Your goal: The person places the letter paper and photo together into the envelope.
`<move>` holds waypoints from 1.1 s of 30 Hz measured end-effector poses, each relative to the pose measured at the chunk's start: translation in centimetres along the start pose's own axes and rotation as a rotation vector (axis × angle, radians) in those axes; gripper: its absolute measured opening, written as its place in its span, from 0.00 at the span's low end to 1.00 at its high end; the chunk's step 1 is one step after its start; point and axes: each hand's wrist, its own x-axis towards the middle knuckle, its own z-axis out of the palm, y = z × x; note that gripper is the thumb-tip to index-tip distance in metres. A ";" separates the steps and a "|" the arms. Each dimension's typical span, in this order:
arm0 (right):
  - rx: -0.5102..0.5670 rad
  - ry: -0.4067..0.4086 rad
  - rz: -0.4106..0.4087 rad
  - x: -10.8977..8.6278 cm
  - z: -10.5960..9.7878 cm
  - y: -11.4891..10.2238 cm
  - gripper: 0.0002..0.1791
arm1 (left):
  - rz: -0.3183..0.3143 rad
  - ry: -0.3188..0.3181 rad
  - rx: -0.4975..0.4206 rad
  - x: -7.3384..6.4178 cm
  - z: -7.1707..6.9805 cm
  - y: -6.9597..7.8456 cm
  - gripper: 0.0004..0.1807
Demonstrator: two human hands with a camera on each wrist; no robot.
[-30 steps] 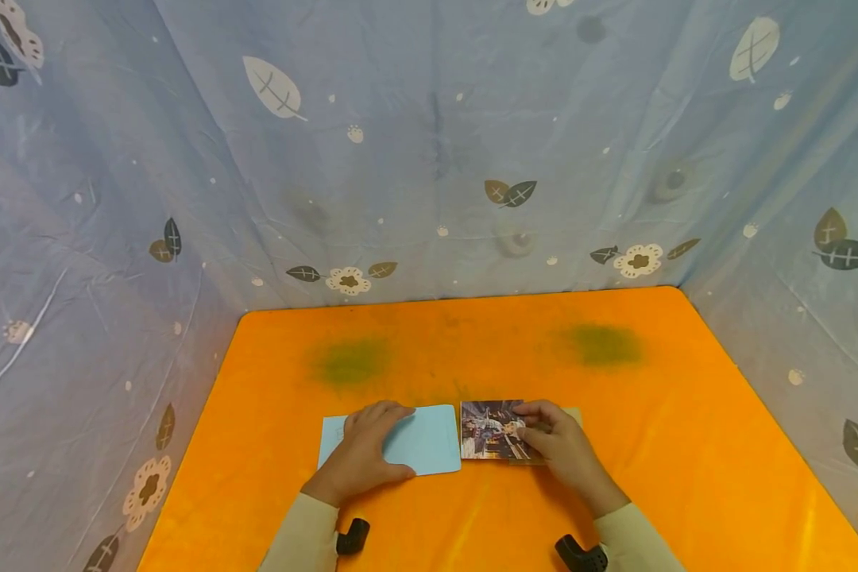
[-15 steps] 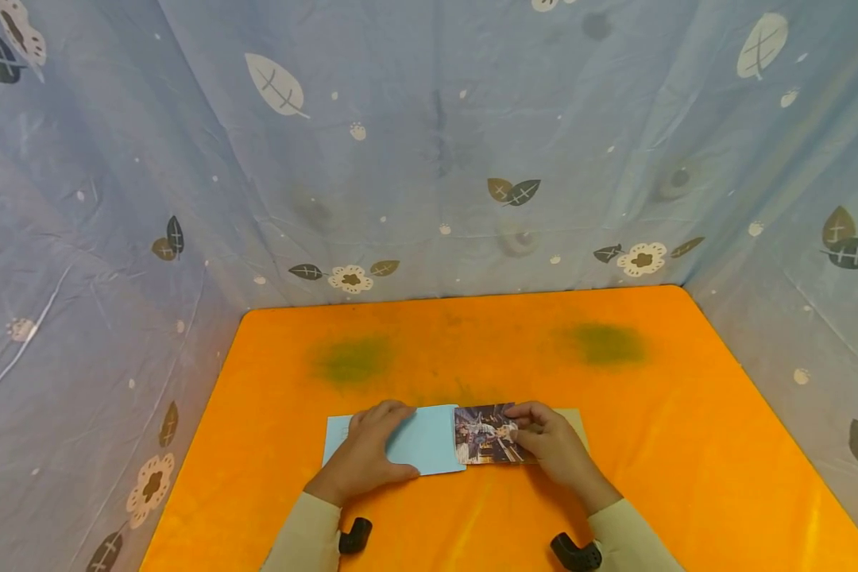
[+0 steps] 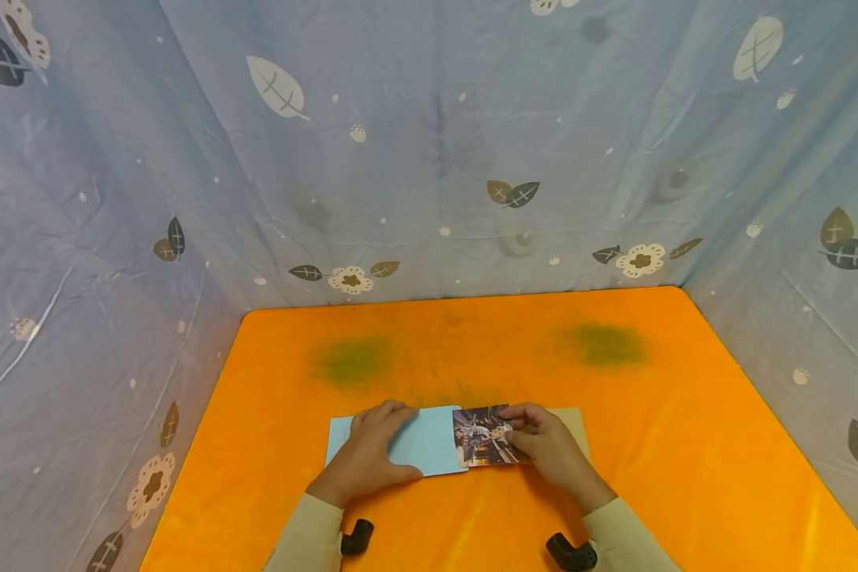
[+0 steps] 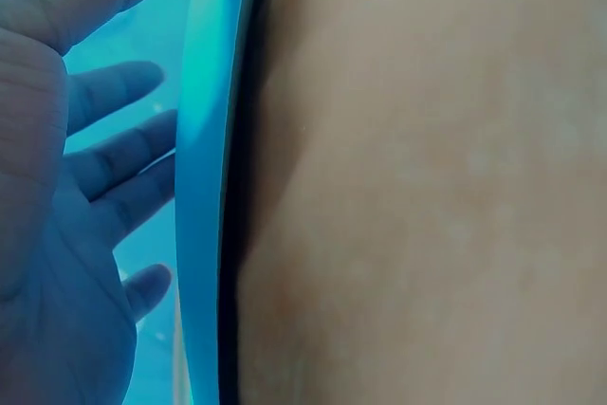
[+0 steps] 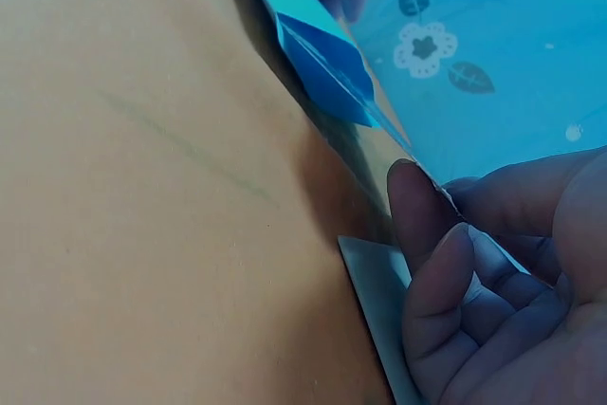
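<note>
A light blue paper envelope lies across the front middle of the table. My left hand spans it, thumb at its near edge and fingers at its far edge. In the left wrist view that near edge bows upward beside the fingers. The right wrist view shows the envelope's mouth bulging apart. My right hand pinches a printed picture card between thumb and fingers. The card's left end sits in the envelope's mouth; its right end is hidden by the hand.
A tan paper piece lies beneath the right hand, extending right of the card. The orange tabletop has two greenish stains toward the back. Blue patterned curtains enclose the back and both sides. Black wrist-camera pieces hang by the sleeves.
My right hand has moved left with the picture card, whose left end now overlaps the envelope's mouth instead of standing beside it. The left hand keeps its grip with hardly any shift.
</note>
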 end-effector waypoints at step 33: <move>0.141 -0.014 0.029 -1.2 0.5 -0.1 0.23 | 0.039 0.012 -0.003 0.2 0.1 0.3 0.47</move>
